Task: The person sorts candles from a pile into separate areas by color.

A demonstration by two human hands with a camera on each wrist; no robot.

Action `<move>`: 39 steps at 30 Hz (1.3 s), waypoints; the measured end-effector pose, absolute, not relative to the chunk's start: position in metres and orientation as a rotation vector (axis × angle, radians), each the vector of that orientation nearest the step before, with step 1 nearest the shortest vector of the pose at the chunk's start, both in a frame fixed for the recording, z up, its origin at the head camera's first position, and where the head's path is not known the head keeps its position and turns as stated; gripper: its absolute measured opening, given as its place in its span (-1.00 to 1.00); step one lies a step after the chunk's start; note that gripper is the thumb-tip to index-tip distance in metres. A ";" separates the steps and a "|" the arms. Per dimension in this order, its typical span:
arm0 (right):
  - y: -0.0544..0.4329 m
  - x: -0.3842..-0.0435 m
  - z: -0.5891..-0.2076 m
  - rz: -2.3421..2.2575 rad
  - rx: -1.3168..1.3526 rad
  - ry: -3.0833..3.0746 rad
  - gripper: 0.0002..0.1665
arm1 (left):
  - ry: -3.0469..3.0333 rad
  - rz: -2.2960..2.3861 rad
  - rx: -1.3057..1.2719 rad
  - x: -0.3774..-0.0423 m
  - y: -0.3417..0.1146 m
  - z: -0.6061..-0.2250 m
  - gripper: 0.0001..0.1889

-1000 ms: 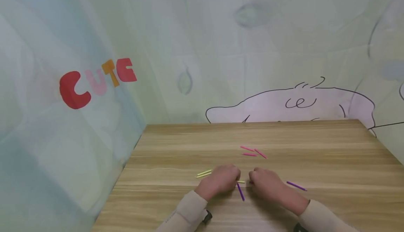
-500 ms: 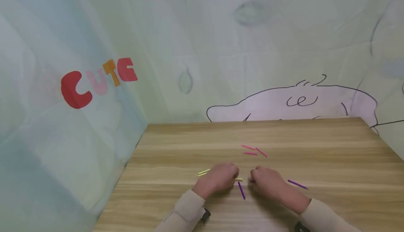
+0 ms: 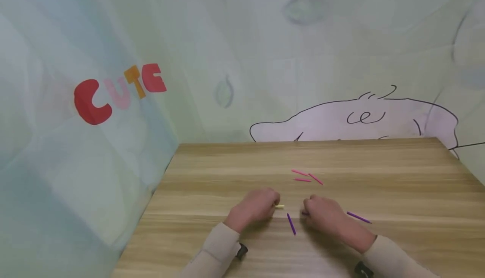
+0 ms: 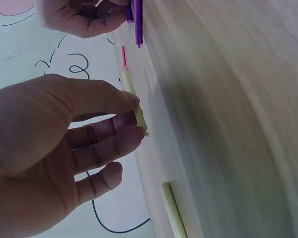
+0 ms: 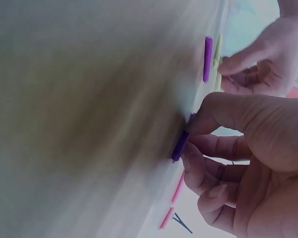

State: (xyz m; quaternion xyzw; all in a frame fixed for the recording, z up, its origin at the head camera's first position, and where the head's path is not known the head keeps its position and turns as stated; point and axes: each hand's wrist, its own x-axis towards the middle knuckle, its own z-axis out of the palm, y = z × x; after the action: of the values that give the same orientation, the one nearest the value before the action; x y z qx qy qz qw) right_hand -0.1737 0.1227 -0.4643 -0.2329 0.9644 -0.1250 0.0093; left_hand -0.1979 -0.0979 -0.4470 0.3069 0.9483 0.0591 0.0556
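Observation:
My left hand (image 3: 255,206) pinches a short, slim yellow stick (image 4: 139,117) with a small nub at its end, between thumb and fingers. My right hand (image 3: 326,215) pinches a dark purple stick (image 5: 181,145) close over the table. A second purple stick (image 3: 291,224) lies on the table between the two hands. A third purple stick (image 3: 358,217) lies right of my right hand. In the left wrist view another yellow stick (image 4: 173,210) lies on the table below my left hand; in the head view my hand hides that spot.
Several things stand around the wooden table (image 3: 212,164): a fabric wall with CUTE letters (image 3: 92,101) at left, and a cartoon drawing (image 3: 363,120) at the back. Three pink sticks (image 3: 302,180) lie together beyond the hands.
My left hand has moved left and slightly back with the yellow stick, away from the middle purple stick, and now covers the other yellow sticks. My right hand stays nearly in place.

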 end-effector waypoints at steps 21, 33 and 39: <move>0.130 -0.177 -0.459 -0.382 -0.698 2.962 -0.79 | 2.891 0.303 0.797 -0.201 -0.119 -0.439 -0.84; 0.133 -0.178 -0.463 -0.406 -0.696 3.004 -0.75 | 2.935 0.288 0.824 -0.202 -0.134 -0.440 -0.93; 0.133 -0.178 -0.463 -0.400 -0.709 3.012 -0.75 | 2.953 0.306 0.812 -0.200 -0.143 -0.441 -0.91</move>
State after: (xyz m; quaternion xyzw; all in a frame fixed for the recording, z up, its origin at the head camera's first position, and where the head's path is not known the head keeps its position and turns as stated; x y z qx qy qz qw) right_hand -0.1779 0.1330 -0.4634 -0.2273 0.9653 -0.1281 0.0108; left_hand -0.1996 -0.1429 -0.4407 0.2639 0.9589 0.0993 0.0320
